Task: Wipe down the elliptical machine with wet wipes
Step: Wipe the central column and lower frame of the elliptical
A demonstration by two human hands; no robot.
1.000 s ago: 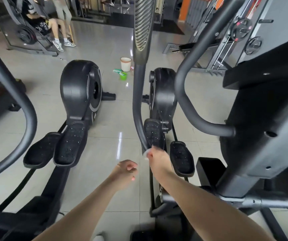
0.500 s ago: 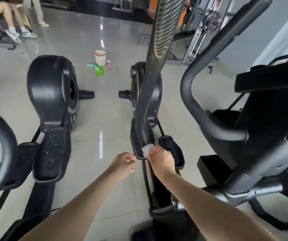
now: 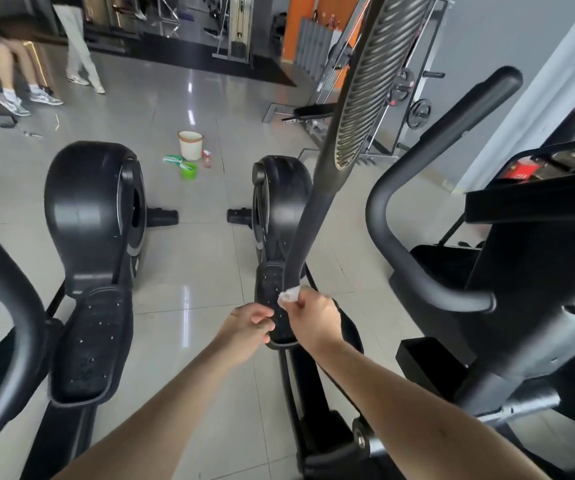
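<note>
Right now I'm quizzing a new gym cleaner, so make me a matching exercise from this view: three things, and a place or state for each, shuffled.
1 wet wipe
2 left hand
3 bucket

A upright on the floor tiles
B curled, holding nothing
C pinched by the right hand against the handlebar pole

Pairs: 1-C, 2-B, 3-A

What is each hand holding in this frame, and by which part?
The right hand pinches the wipe by its lower part, pressing it on the handle bar. The left hand is curled and holds nothing.
</note>
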